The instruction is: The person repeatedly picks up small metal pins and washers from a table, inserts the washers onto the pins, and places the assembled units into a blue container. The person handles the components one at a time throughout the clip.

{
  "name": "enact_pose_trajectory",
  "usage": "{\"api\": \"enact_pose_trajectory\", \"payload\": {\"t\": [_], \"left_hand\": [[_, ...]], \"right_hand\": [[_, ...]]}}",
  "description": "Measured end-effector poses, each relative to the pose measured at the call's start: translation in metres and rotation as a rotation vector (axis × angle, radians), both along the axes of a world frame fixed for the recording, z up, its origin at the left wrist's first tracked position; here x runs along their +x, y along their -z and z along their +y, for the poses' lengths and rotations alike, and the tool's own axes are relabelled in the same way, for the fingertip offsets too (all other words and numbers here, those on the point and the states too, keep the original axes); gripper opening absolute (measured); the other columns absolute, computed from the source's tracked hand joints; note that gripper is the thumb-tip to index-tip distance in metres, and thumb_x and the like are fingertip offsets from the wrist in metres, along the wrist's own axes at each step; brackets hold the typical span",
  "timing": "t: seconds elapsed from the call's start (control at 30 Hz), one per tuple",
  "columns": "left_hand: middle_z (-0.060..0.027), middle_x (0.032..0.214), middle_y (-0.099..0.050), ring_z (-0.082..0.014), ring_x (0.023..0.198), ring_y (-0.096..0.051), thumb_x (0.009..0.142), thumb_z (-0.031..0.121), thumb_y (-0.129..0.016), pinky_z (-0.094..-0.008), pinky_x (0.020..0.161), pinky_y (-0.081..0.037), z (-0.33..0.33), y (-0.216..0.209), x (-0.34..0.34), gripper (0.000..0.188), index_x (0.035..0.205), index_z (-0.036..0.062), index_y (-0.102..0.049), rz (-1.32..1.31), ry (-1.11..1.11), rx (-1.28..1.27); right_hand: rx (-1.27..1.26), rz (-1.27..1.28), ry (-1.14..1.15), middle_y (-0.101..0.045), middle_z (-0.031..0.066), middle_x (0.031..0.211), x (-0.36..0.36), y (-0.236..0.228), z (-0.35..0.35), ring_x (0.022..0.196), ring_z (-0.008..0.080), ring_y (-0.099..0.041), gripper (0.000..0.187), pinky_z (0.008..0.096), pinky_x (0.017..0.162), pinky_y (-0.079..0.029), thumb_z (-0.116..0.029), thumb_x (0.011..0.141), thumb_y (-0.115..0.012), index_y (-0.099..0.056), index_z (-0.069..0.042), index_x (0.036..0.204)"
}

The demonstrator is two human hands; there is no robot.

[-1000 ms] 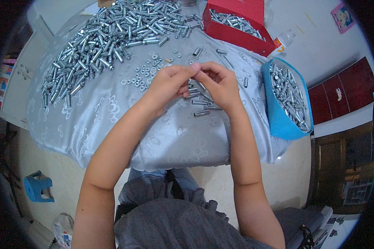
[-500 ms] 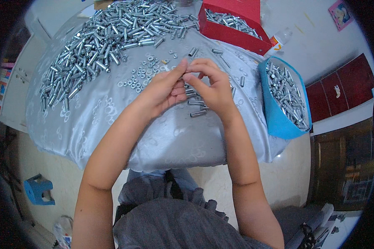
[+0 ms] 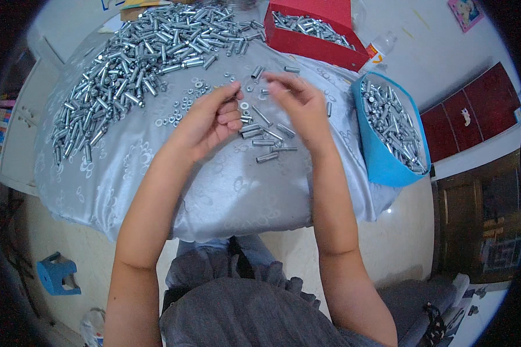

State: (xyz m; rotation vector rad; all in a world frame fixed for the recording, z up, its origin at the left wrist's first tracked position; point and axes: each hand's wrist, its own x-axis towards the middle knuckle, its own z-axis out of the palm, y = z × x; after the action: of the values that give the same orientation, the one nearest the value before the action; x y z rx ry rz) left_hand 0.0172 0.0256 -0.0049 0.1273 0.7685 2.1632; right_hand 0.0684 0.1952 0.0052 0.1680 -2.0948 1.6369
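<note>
My left hand is closed above the middle of the table, thumb pressed to the curled fingers. Whatever it holds, if anything, is hidden. To its right, my right hand has its thumb and forefinger apart, a little blurred, close to a loose metal sleeve. Between and below the hands lie several silver sleeves and thin threaded studs. Small nuts and washers are scattered left of my left hand.
A large heap of metal anchor bolts covers the table's far left. A red box of metal parts stands at the back, with a plastic bottle beside it. A blue fabric bin full of bolts is at the right edge.
My hands were together at the fingertips and have moved apart. The left has shifted left and curled; the right has moved slightly right, fingers parting. The view has shifted slightly.
</note>
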Motion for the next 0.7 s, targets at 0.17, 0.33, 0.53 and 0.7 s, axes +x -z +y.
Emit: {"api": "enact_pose_trajectory", "payload": {"t": [0.17,0.33,0.53,0.7], "left_hand": [[0.0056,0.054,-0.026,-0.0045,0.046,-0.027,0.084,0.021,-0.053,-0.0196,0.043,-0.028,-0.002,-0.001,-0.004,0.020,0.076,0.0040,-0.047,0.007,-0.115,-0.062],[0.0055,0.053,-0.025,-0.0051,0.046,-0.027,0.083,0.021,-0.052,-0.0203,0.044,-0.027,-0.005,0.000,-0.007,0.020,0.074,0.0044,-0.046,0.026,-0.090,-0.021],[0.0052,0.053,-0.026,-0.0058,0.046,-0.028,0.083,0.021,-0.052,-0.0209,0.044,-0.028,-0.006,-0.001,-0.007,0.020,0.073,0.0043,-0.046,0.075,-0.139,-0.078],[0.0053,0.053,-0.028,-0.0058,0.046,-0.030,0.080,0.021,-0.055,-0.0214,0.045,-0.032,-0.006,0.000,-0.009,0.020,0.073,0.0048,-0.048,0.167,-0.109,-0.146]], "right_hand": [[0.212,-0.031,0.508,-0.062,0.0127,0.084,-0.012,0.017,0.057,0.079,0.0189,-0.058,0.017,0.0284,0.072,-0.044,-0.015,0.076,-0.059,-0.064,-0.002,0.084],[0.587,-0.032,0.566,-0.061,0.0136,0.087,-0.017,0.031,0.065,0.086,0.0282,-0.055,0.016,0.0362,0.080,-0.041,-0.014,0.075,-0.056,-0.065,-0.006,0.086],[0.858,-0.224,0.543,-0.054,0.0124,0.107,-0.020,0.047,0.062,0.101,0.0321,-0.044,0.023,0.0400,0.089,-0.035,-0.015,0.077,-0.054,-0.063,-0.014,0.098],[0.838,-0.165,0.672,-0.053,0.0126,0.107,-0.021,0.049,0.060,0.102,0.0330,-0.043,0.024,0.0416,0.088,-0.035,-0.015,0.077,-0.054,-0.062,-0.015,0.099]]}}
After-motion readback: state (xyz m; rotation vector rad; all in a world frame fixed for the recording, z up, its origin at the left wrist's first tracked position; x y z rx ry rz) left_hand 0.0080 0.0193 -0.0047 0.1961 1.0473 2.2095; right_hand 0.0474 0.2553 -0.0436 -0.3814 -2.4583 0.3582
